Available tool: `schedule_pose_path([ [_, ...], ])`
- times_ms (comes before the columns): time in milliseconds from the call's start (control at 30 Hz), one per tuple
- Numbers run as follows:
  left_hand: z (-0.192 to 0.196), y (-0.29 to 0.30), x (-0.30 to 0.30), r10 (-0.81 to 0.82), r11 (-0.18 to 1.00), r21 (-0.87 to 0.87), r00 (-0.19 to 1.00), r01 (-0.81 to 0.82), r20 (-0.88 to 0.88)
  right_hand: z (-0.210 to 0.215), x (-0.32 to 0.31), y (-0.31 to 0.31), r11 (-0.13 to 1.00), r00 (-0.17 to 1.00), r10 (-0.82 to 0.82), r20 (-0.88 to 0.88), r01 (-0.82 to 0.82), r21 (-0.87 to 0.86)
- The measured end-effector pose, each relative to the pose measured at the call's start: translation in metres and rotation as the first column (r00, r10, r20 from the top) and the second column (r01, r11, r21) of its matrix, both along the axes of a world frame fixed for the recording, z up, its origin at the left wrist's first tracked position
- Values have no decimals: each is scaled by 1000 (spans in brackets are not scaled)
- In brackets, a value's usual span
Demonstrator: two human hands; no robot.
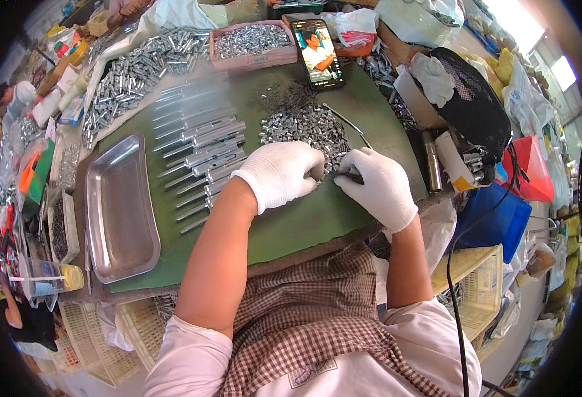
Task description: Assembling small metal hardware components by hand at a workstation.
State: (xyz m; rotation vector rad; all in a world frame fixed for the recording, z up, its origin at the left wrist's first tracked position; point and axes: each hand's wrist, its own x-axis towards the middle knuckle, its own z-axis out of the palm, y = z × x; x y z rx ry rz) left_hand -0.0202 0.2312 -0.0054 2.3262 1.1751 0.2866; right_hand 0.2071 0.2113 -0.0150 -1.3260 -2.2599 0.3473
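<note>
Both hands wear white knit gloves and rest at the near edge of a heap of small metal sleeves (301,129) on a green work mat (284,235). My left hand (281,173) is closed, its fingers curled inward toward the heap. Close beside it, my right hand (378,185) has thumb and fingers drawn together in a pinch. Whatever either hand holds is too small or hidden to make out. Left of the heap, a row of assembled metal rods with thicker sleeves (215,149) lies side by side. A thin metal pin (344,119) lies just beyond my right hand.
A shallow steel tray (122,212) sits at the mat's left. Behind are a pile of metal parts (145,66), a pink box (250,45) of small pieces and an upright phone (317,56). A metal cylinder (431,161) and black cable (459,264) are at right.
</note>
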Motion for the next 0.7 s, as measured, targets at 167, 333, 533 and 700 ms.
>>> schedule_pose_path([
  [167, 2, 0, -6, 41, 999, 4, 996, -42, 76, 8, -5, 8, 1000, 999, -12, -47, 12, -8],
  [333, 0, 12, -20, 193, 960, 132, 923, -249, 333, 15, -5, 30, 994, 977, 89, -195, -73, 84],
  [533, -12, 27, -43, 477, 700, -259, 167, -666, 863, 22, -33, 74, 995, 991, 90, -98, -85, 51],
  [700, -14, 30, -37, 498, 695, -308, 126, -650, 858, 7, -55, 122, 981, 982, 70, 178, -101, 168],
])
